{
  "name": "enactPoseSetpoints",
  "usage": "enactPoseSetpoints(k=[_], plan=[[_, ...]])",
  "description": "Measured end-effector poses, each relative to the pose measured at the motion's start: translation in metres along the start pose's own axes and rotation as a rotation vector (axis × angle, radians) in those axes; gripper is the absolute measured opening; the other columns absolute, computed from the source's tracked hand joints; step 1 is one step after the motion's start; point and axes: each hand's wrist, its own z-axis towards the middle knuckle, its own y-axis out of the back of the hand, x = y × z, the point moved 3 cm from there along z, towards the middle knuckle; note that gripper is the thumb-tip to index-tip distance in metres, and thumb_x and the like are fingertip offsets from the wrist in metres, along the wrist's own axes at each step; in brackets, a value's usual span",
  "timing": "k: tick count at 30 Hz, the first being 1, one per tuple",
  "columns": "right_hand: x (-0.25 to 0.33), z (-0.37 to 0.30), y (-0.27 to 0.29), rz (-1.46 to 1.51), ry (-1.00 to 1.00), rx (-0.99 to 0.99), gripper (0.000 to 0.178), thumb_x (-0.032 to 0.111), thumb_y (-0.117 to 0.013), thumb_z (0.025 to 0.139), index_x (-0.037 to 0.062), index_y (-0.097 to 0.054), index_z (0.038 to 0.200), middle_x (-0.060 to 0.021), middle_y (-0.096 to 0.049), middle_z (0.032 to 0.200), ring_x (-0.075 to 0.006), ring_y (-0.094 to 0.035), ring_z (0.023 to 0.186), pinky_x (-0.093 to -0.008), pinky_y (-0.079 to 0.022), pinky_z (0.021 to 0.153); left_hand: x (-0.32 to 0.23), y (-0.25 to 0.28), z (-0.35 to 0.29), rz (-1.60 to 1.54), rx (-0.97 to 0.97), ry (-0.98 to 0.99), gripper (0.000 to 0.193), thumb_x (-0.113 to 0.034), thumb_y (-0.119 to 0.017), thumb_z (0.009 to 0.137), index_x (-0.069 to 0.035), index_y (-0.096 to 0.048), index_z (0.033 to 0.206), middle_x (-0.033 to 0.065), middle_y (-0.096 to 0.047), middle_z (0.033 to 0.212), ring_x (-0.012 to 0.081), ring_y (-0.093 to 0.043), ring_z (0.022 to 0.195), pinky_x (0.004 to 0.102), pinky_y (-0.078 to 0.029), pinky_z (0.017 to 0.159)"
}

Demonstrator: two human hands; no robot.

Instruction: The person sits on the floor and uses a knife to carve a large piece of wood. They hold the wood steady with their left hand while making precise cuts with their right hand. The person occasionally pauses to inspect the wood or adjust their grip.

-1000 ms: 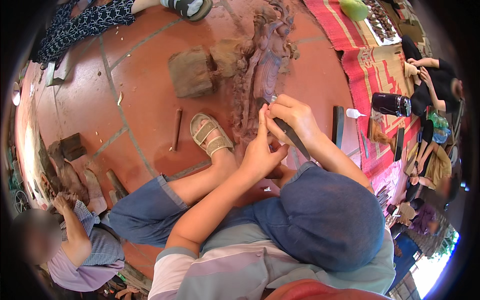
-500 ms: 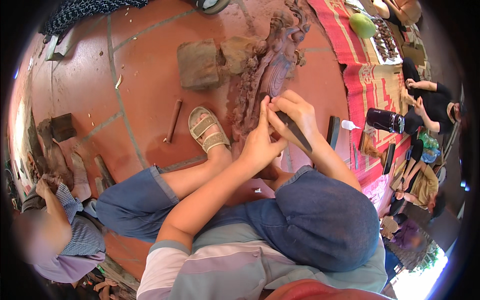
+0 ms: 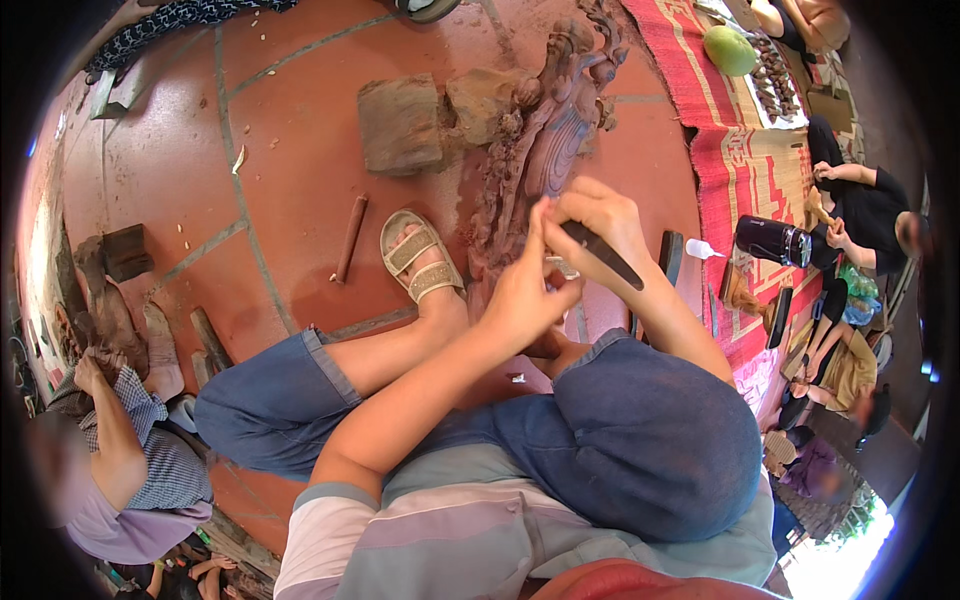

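A long carved wooden piece [image 3: 560, 150], reddish brown with curling relief and a ringed oval patch, leans away from me between my feet. My right hand [image 3: 598, 222] is closed on a dark flat tapering tool [image 3: 612, 258], whose tapered end points back toward my right wrist. The tool's working end is hidden by the fingers. Just left of it, my left hand [image 3: 525, 300] has its thumb and index fingertips pressed together against the right hand's fingertips. What lies between them is too small to make out. Both hands are at the near end of the ringed patch.
Rough wooden blocks [image 3: 400, 125] prop the carving on the left. A brown rod [image 3: 352, 238] lies beside my sandalled foot [image 3: 420, 262]. On the right, a red patterned mat [image 3: 725, 170] bears a white bottle [image 3: 703, 249], a dark tumbler [image 3: 772, 242] and a green round fruit [image 3: 729, 51]. Other people sit nearby.
My hands have shifted slightly right and toward me, and the tool's tapered end has swung a little right with them. The carving stays about where it was.
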Motion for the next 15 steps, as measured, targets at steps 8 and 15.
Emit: enactPoseSetpoints(k=[8, 15], plan=[[-0.001, -0.003, -0.003, 0.044, -0.040, 0.045, 0.007, 0.004, -0.066, 0.073, 0.0035, -0.061, 0.069, -0.0105, -0.052, 0.065, -0.0275, -0.055, 0.057, -0.0355, -0.046, 0.052, 0.003, 0.001, -0.005, 0.014, 0.040, 0.042, 0.102, -0.010, -0.063, 0.076, -0.016, 0.008, 0.148, 0.0158, -0.065, 0.080, 0.0271, -0.066, 0.072, 0.0373, -0.051, 0.066], [-0.007, -0.023, 0.002, -0.014, -0.097, -0.040, 0.005, 0.004, -0.069, 0.071, 0.0015, -0.065, 0.073, -0.0094, -0.062, 0.072, -0.0208, -0.062, 0.066, -0.0303, -0.049, 0.058, 0.005, -0.007, -0.004, -0.034, 0.094, 0.104, 0.099, -0.007, -0.061, 0.076, -0.017, 0.006, 0.149, 0.0184, -0.066, 0.087, 0.0302, -0.066, 0.072, 0.0370, -0.050, 0.067]])
